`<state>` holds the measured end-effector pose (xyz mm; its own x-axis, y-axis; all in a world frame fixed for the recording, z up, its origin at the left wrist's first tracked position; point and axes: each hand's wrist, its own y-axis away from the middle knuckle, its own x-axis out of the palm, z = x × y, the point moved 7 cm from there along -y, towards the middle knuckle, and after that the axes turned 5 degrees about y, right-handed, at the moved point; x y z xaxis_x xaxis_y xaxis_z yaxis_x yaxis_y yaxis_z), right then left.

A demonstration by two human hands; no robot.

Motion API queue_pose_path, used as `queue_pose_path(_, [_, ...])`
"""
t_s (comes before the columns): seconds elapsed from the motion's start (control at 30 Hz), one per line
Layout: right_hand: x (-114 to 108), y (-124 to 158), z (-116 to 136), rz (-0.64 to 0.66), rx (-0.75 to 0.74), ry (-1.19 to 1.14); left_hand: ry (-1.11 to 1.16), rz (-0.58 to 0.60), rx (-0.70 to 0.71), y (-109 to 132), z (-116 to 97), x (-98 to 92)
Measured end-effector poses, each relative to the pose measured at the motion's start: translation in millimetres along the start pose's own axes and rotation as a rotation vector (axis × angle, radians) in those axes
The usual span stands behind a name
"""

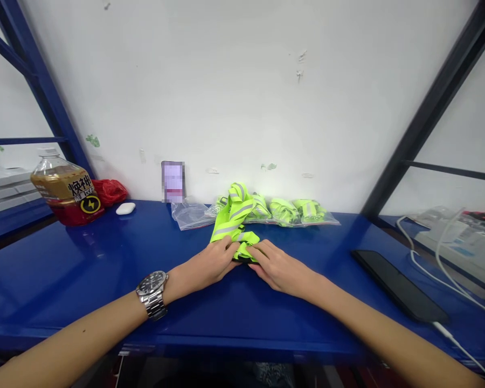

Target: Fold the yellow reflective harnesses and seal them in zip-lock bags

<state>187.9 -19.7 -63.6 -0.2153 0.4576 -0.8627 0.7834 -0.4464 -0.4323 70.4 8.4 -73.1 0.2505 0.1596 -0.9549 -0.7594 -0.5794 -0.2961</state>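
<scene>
A neon yellow-green reflective vest [234,218] with grey stripes lies bunched on the blue shelf top [105,269], near the middle. My left hand [212,263], with a silver watch on its wrist, pinches the vest's near edge from the left. From the right, my right hand [277,265] presses its fingers on the same folded edge. Both hands' fingers are closed on the fabric. Behind the vest lie several clear bags [295,213] holding more folded neon vests.
A large bottle of amber drink [67,191] stands at the back left beside a red bag [110,191] and a small white case [125,208]. A black phone [400,284] on a white cable lies at the right. Blue and black rack posts frame the sides.
</scene>
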Motion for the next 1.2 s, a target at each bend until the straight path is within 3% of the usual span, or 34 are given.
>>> queue_pose_path(0.13, [-4.7,4.7,-9.7,-0.046,0.166,-0.232,0.121,-0.021,-0.058,-3.7,-1.9,-5.0])
queue_pose_path(0.23, [-11.8,-0.4,-17.9,-0.01,0.251,-0.385,0.242,-0.049,-0.139,-10.6,1.0,-10.8])
queue_pose_path(0.37, [-13.3,-16.0,-35.6,0.135,0.34,-0.573,0.351,0.018,-0.299,-18.8,9.9,-12.1])
queue_pose_path(0.5, [12.6,-19.7,-52.9,0.386,0.45,-0.824,0.387,0.001,-0.257,-24.6,8.3,-15.9])
queue_pose_path(0.57, [22.6,-19.1,-57.9,0.429,0.451,-0.78,0.367,0.014,-0.199,-25.7,6.4,-11.6])
queue_pose_path(0.63, [25.8,-19.3,-61.7,0.393,0.43,-0.564,0.276,0.011,-0.124,-25.3,4.4,-6.2])
queue_pose_path(0.8, [16.5,-21.3,-58.4,0.172,0.448,-0.04,-0.023,-0.12,-0.049,-19.8,2.9,-3.8])
queue_pose_path(1.0, [3.3,-15.5,-34.1,-0.014,0.191,0.006,-0.09,0.013,0.061,-14.3,-8.3,-0.2])
queue_pose_path(1.2, [-2.7,4.0,-24.0,0.014,0.042,-0.142,0.083,0.013,0.031,-0.4,-6.3,-10.8])
